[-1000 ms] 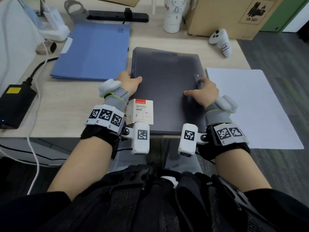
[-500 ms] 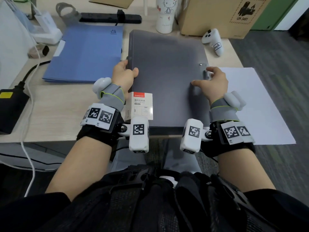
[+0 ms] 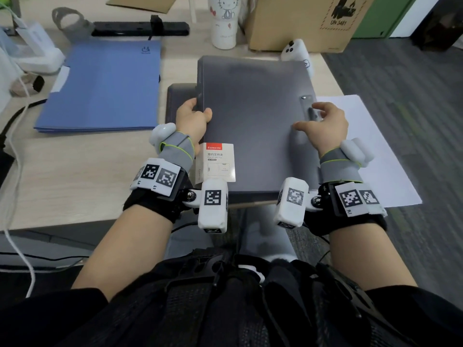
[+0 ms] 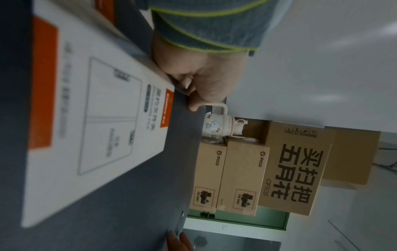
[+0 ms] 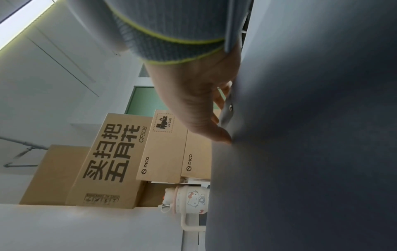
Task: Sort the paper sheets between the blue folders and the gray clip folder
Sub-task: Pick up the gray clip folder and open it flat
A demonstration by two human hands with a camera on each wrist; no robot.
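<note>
Gripping the gray clip folder (image 3: pixel 253 126) at its left edge, my left hand (image 3: pixel 191 121) is curling thumb over the cover and fingers beneath, holding it raised and tilted above the near edge of the desk (image 3: pixel 75 171). My right hand (image 3: pixel 323 126) is lying on the folder's right side with fingers spread and relaxed beside the metal clip strip (image 3: pixel 307 106), thumb pressing flat on the cover, nothing clasped. A white product label (image 3: pixel 216 162) is sitting on the folder's near left corner, just beside my left wrist. Under the raised folder a second dark gray panel (image 3: pixel 180 101) is showing on the desk; I cannot tell whether it is the folder's other cover. The blue folders (image 3: pixel 102 86) are lying closed in a stack to the left, apart from the gray one. A white paper sheet (image 3: pixel 370 151) is lying to the right, overhanging the desk's edge, partly under my right wrist. Behind are standing a cartoon-cat cup (image 3: pixel 224 21), cardboard boxes (image 3: pixel 300 21) and a white controller (image 3: pixel 297 55)
</note>
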